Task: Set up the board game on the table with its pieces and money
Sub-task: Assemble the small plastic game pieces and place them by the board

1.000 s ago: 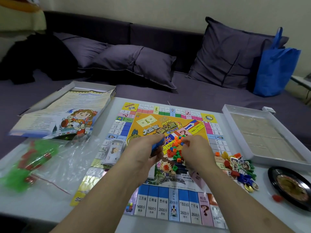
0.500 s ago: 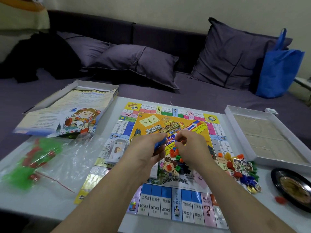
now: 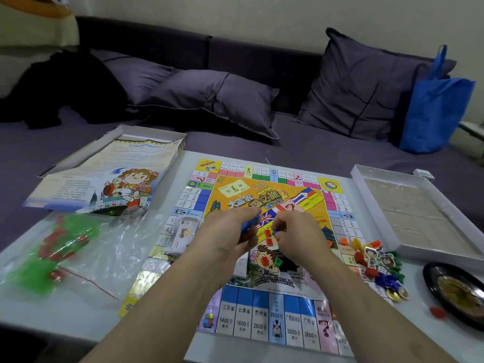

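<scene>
Head-camera view: a purple sofa (image 3: 301, 142) with cushions fills the background behind a pale tabletop (image 3: 62, 313), where a colourful game board (image 3: 264, 195) lies open and flat at the centre. To the left, a box lid (image 3: 136, 134) holds a printed rules sheet (image 3: 110, 179) showing a cartoon child, and a clear plastic bag (image 3: 86, 252) with green and red pieces lies in front of it. To the right, an open white box tray (image 3: 377, 195) sits beside the board, with a blue bag (image 3: 434, 106) leaning on the sofa beyond it and a round black dish (image 3: 455, 292) near the tabletop's right edge. A stack of play money (image 3: 183, 234) rests on the board's left side, just beside the left wrist. Both forearms reach over the near edge of the board and meet above its middle. The left hand (image 3: 235, 231) is curled around a small blue item (image 3: 248, 224), its shape too blurred to name. The right hand (image 3: 296, 231) has its fingers bent down toward small red and orange cubes (image 3: 267, 237) scattered on the board; whether it grips any of them cannot be told. A heap of small tokens (image 3: 377, 260), cardboard figures and gold coins lies off the board's right edge.
</scene>
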`<state>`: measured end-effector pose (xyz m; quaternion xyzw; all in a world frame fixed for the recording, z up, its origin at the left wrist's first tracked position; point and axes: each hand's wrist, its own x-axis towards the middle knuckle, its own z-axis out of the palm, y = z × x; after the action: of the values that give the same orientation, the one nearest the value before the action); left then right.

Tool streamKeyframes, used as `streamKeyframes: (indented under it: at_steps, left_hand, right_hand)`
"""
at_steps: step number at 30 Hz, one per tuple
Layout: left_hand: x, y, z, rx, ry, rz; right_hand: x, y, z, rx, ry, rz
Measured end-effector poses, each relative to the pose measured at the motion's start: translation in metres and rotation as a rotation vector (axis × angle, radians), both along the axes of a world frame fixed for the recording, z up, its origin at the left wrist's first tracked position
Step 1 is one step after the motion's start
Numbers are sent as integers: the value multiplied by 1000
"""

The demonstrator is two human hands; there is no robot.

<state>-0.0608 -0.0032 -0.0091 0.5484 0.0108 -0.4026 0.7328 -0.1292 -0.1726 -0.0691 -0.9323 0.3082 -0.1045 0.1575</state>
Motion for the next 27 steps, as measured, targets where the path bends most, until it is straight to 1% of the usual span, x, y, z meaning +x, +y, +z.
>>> streamKeyframes:
  at_steps: [2,4,7,11,12,15,23,27]
  left_hand:
    - [0,1,0,1,-12,-9]
    - [1,2,0,10,-33,-20]
    - [3,3,1,36,-76,-40]
    - [2,0,0,13,-60,-47]
    - [1,-1,0,-1,-53,-49]
    - [-1,-3,-1,-37,-53,-61]
    - [-10,-5,-2,-127,-14,-121]
    - [-12,-7,-5,-154,-2,-136]
  right_hand:
    - [-2,0,-1,7,-34,13]
    - [-3,1,0,67,-142,-2]
    - [-4,2,16,298,-367,-42]
    - [-16,11,45,547,-518,80]
    - [-21,14,51,584,-536,107]
    - [-34,22,60,610,-560,147]
    - [-51,29,67,704,-619,141]
    - [-53,29,66,704,-621,146]
